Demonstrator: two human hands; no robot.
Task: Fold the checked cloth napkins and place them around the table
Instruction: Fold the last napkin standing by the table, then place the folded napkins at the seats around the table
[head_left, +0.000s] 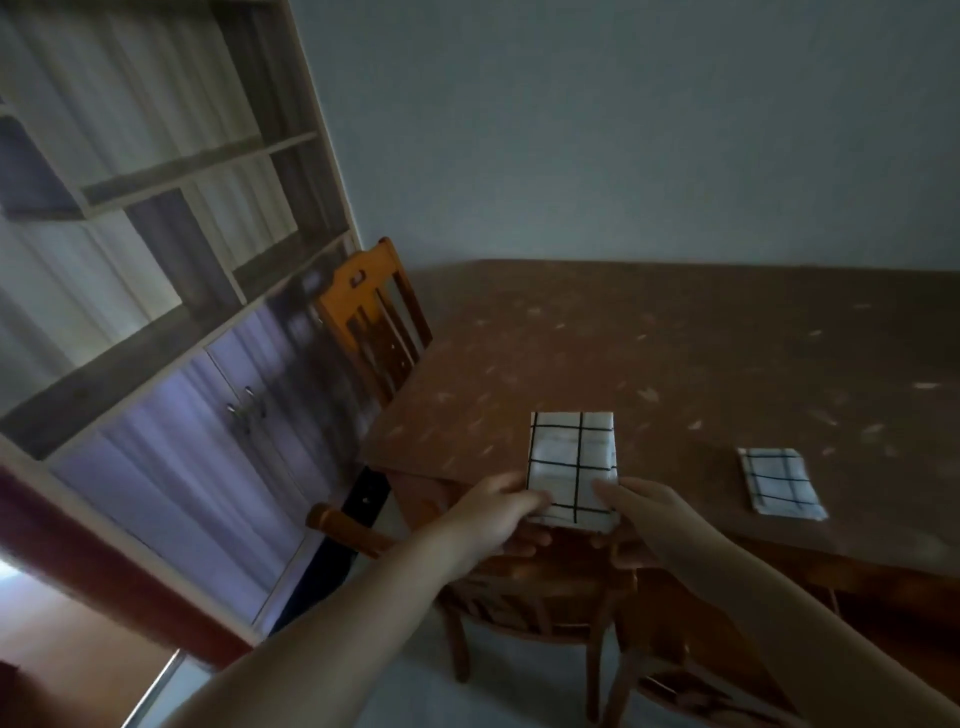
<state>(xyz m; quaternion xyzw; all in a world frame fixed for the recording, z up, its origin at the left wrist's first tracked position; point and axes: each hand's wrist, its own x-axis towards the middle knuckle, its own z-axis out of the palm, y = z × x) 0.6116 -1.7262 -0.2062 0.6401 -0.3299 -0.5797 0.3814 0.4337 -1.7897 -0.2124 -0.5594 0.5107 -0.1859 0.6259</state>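
Napkin (571, 467), folded to a narrow rectangle, checked in black on white, held over the near-left corner of table (675, 353). Long axis running six to twelve o'clock, away from the body; far short edge already over the brown tabletop, near short edge at the table's rim. Pinched at both near corners: left hand (498, 512) at seven o'clock of the cloth, thumb on top and fingers curled beneath; right hand (644, 512) at five o'clock, same pinch, thumb over the edge. Both hands equally near, one at each corner, so neither leading. Cannot tell whether the cloth's far end rests on the table or hangs just above it.

Second napkin (782, 483), also folded, lying flat on the table at three o'clock, well apart. Wooden chair (374, 317) at ten o'clock beside the table's left edge; another chair (540, 597) directly below the hands, tucked at this place.

Likely next: lower and release straight ahead toward twelve o'clock, keeping the long axis square to the near table edge, matching the neighbour.
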